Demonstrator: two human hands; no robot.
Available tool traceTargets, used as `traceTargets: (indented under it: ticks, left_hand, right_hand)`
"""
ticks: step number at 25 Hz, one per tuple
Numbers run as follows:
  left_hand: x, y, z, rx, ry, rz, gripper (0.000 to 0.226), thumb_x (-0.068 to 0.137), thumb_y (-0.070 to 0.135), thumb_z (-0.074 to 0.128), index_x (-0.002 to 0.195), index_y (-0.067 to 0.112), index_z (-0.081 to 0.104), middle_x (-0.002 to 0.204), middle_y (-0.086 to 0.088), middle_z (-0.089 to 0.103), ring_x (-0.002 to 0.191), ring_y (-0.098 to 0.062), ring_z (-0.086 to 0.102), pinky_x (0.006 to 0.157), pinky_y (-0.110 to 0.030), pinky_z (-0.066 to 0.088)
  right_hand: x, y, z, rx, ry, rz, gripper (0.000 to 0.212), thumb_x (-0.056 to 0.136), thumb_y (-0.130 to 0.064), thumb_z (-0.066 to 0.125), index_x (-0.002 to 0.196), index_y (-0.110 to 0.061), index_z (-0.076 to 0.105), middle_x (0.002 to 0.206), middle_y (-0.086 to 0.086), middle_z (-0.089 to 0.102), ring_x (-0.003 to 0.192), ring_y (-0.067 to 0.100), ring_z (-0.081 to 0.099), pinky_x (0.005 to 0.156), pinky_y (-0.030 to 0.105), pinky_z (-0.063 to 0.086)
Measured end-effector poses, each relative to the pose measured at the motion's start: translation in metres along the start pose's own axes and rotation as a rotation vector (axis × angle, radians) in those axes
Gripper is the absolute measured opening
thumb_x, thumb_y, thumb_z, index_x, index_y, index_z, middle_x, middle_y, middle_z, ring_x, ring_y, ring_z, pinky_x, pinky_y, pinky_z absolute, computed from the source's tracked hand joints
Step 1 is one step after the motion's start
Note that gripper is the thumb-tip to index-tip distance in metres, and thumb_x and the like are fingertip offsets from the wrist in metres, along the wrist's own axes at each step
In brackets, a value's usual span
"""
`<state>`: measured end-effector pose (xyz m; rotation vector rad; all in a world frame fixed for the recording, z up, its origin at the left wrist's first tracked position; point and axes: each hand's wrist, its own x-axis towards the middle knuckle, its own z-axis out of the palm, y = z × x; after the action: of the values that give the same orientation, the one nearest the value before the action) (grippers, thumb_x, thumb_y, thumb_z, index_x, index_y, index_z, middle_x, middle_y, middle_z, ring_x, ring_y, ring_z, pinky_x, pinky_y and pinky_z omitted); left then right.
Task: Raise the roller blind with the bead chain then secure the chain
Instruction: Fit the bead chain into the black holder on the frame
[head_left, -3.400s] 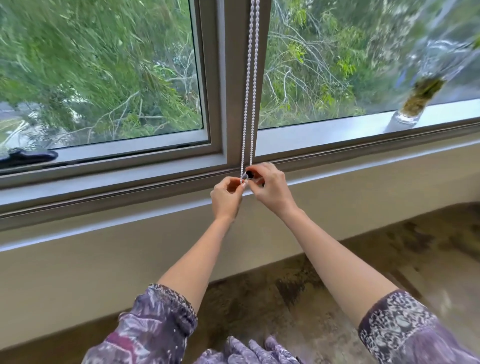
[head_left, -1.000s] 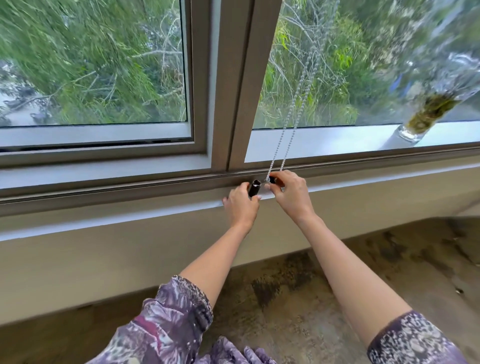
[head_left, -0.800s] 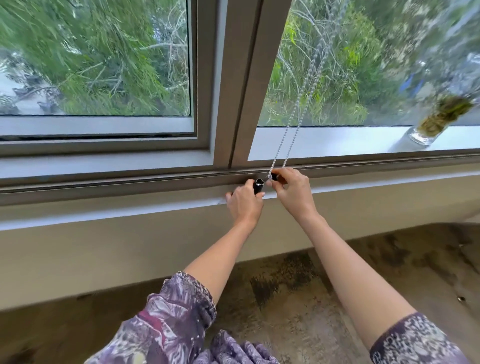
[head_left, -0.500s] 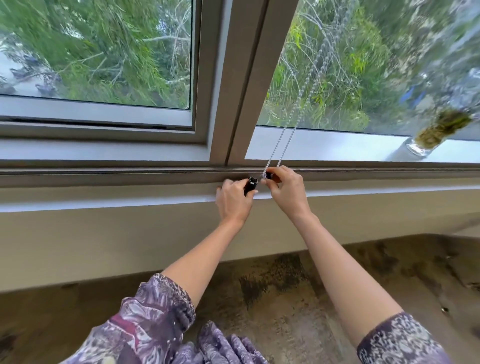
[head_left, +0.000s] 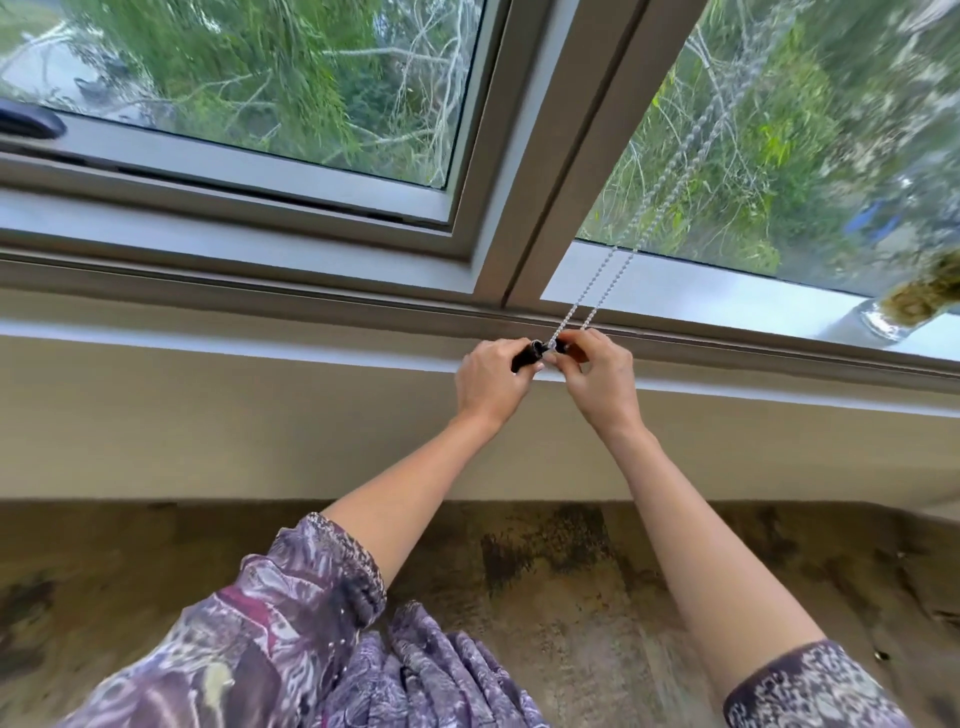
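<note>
Left hand (head_left: 488, 382) closed around a black holder (head_left: 525, 357); right hand (head_left: 597, 376) pinching the bottom of the chain (head_left: 597, 306) loop just beside it, at the sill (head_left: 311, 353) below the mullion (head_left: 540, 156). Judged risk: the loop may slip off the holder if the pinch loosens, since the two strands run taut and slanted toward 1 o'clock and would swing back under their own weight. A harder tug could also turn the blind's roller, which lies out of view. The jar (head_left: 883, 317) at 3 o'clock on the ledge stands near the chain's swing path. The chain appears as two parallel strands of small pale beads, crisp near the hands and blurred higher up against the foliage. No blind fabric shows over the glass, suggesting it is already raised.
</note>
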<state>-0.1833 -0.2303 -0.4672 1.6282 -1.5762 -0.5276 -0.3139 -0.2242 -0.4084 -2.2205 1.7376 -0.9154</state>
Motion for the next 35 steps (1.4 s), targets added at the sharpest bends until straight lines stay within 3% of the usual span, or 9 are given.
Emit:
traceTargets:
  ticks: [8, 14, 20, 30, 35]
  left_hand:
    - [-0.012, -0.017, -0.022, -0.057, -0.009, 0.011, 0.027, 0.079, 0.044, 0.068, 0.102, 0.029, 0.071, 0.09, 0.0, 0.073, 0.086, -0.025, 0.066, 0.061, -0.031, 0.046]
    - [-0.015, -0.028, -0.032, 0.009, -0.046, 0.07, 0.036, 0.082, 0.044, 0.066, 0.113, 0.026, 0.068, 0.103, 0.003, 0.073, 0.099, -0.022, 0.063, 0.073, -0.035, 0.051]
    - [-0.02, -0.035, -0.037, 0.016, -0.033, 0.084, 0.036, 0.083, 0.045, 0.065, 0.114, 0.027, 0.068, 0.102, 0.003, 0.073, 0.097, -0.021, 0.063, 0.076, -0.034, 0.051]
    - [-0.019, -0.045, -0.046, 0.035, -0.052, 0.111, 0.033, 0.084, 0.046, 0.065, 0.113, 0.029, 0.067, 0.102, 0.006, 0.072, 0.098, -0.019, 0.062, 0.075, -0.033, 0.049]
    - [-0.016, -0.047, -0.051, 0.026, -0.04, 0.132, 0.031, 0.083, 0.046, 0.065, 0.109, 0.029, 0.068, 0.102, 0.007, 0.073, 0.098, -0.018, 0.062, 0.073, -0.034, 0.052]
  right_hand:
    - [-0.014, -0.023, 0.019, 0.032, 0.024, -0.023, 0.018, 0.081, -0.017, 0.071, 0.096, -0.007, 0.068, 0.083, 0.008, 0.068, 0.081, 0.026, 0.064, 0.077, 0.044, 0.052]
    - [-0.024, -0.032, 0.024, 0.018, 0.051, -0.036, 0.018, 0.081, -0.017, 0.072, 0.096, -0.009, 0.067, 0.083, 0.006, 0.068, 0.08, 0.024, 0.064, 0.076, 0.04, 0.052]
    - [-0.032, -0.042, 0.029, 0.039, 0.083, -0.026, 0.019, 0.083, -0.018, 0.07, 0.099, -0.009, 0.067, 0.088, 0.005, 0.069, 0.083, 0.022, 0.066, 0.077, 0.039, 0.054]
    - [-0.028, -0.051, 0.035, 0.062, 0.092, -0.007, 0.018, 0.081, -0.018, 0.072, 0.097, -0.011, 0.068, 0.086, 0.004, 0.07, 0.08, 0.016, 0.066, 0.077, 0.022, 0.051]
    - [-0.024, -0.054, 0.037, 0.04, 0.072, -0.024, 0.017, 0.08, -0.019, 0.072, 0.094, -0.011, 0.068, 0.084, 0.005, 0.07, 0.08, 0.019, 0.066, 0.075, 0.029, 0.052]
